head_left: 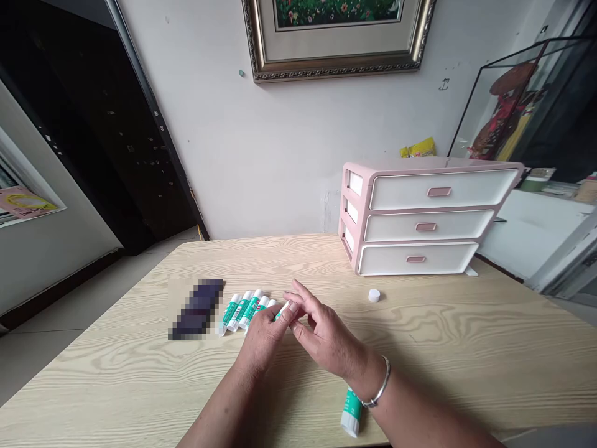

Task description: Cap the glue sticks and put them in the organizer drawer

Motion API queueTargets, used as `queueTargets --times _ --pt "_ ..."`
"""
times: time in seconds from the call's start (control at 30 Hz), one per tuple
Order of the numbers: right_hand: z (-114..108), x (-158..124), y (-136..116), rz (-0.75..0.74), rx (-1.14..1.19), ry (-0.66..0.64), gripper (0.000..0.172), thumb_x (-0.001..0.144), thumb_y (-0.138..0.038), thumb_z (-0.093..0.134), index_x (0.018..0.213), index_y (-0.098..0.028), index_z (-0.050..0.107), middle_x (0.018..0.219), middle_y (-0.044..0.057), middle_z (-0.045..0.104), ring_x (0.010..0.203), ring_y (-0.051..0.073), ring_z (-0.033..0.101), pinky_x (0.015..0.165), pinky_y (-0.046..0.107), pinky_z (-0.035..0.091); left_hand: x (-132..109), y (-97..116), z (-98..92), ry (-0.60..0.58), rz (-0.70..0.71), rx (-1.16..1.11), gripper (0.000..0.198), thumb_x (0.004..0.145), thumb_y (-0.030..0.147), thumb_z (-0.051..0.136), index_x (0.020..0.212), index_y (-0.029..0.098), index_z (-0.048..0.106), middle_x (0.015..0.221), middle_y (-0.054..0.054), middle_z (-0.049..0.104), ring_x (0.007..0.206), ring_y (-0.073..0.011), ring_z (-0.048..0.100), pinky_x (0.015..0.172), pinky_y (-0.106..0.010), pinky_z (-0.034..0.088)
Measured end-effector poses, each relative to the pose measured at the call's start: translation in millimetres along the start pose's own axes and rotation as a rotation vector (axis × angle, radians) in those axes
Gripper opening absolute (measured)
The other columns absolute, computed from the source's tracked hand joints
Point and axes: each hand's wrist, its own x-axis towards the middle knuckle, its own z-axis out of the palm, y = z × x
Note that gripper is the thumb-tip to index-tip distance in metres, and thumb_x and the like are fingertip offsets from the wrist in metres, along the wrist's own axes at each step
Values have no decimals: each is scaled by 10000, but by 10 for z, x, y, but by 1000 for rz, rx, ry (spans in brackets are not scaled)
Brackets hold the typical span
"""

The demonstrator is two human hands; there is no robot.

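Note:
My left hand [265, 336] is closed around a small green and white tube [282, 310], mostly hidden by the fingers. Touching or almost touching its end are the bent fingers of my right hand [321, 330], whose thumb and fingers are apart with nothing visible between them. Several green and white glue-stick-like tubes [242, 310] lie side by side just left of my left hand. A larger green and white tube [351, 412] lies partly under my right wrist, near the front edge. On the table to the right is a small white cap [374, 295].
A pink and white three-drawer box [425, 227] stands at the table's back right. A dark, pixelated flat object [198, 310] lies left of the tubes. The wooden table [140, 361] meets the wall behind.

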Motion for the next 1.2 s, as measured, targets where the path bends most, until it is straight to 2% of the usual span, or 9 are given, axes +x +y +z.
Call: queueTargets --times 0.07,0.2,0.37,0.47,0.6,0.73,0.83,1.03,1.2 --pt "-77 -7 19 37 -31 48 683 939 -176 545 1558 -294 281 1389 98 590 1123 200 633 968 378 526 -5 12 -28 -4 -44 -38 583 843 714 451 553 209 484 498 35 430 502 -129 374 518 -279 296" --pt "-353 -169 45 136 -63 200 439 970 -249 527 1409 -263 510 1219 91 674 1009 199 651 871 340 538 -50 20 -78 2 -54 -127 581 893 640 373 476 235 373 444 29 382 487 -136 362 532 -296 283" --pt "-573 -658 -51 123 -254 24 347 893 -181 592 1222 -273 650 1149 54 688 1100 220 608 996 392 483 -81 -19 -114 63 -6 -128 541 927 559 340 495 234 377 470 23 397 520 -146 392 555 -294 301" --pt "-555 -859 -155 65 -407 -107 455 821 -59 560 1215 -266 653 1245 54 650 1241 225 528 1092 407 416 -61 -79 -89 113 37 72 527 942 581 344 581 219 474 559 5 512 584 -164 469 578 -290 320" --pt "-501 -921 -228 26 -541 -262 490 793 -4 562 1190 -276 655 1233 16 648 1268 217 491 1133 406 366 -13 -177 45 182 96 597 476 936 626 395 794 216 592 725 -37 656 681 -213 599 594 -303 326" --pt "-485 -920 -163 69 -564 -239 405 890 -91 622 1229 -312 632 1179 0 646 1158 200 533 1077 388 406 14 -197 153 152 183 892 324 992 424 397 930 189 611 924 -86 702 839 -229 669 644 -299 384" --pt "-466 -931 -81 96 -570 -199 407 894 -82 638 1226 -317 636 1146 1 649 1109 203 544 1026 383 433 10 -176 149 139 169 991 237 978 272 414 990 170 627 994 -103 701 917 -231 671 708 -301 429" --pt "-410 -930 -12 99 -545 -133 435 850 -51 683 1203 -304 653 1119 6 663 1073 207 562 1008 385 432 27 -188 102 207 155 1078 210 937 227 478 1026 142 649 1035 -135 679 972 -264 652 769 -333 477" --pt "-420 -799 -56 215 -516 -37 331 818 -77 696 1103 -245 683 1062 41 699 1030 240 610 930 390 473 24 -196 87 238 263 860 231 937 291 489 990 166 675 1027 -120 671 993 -253 654 828 -342 502"
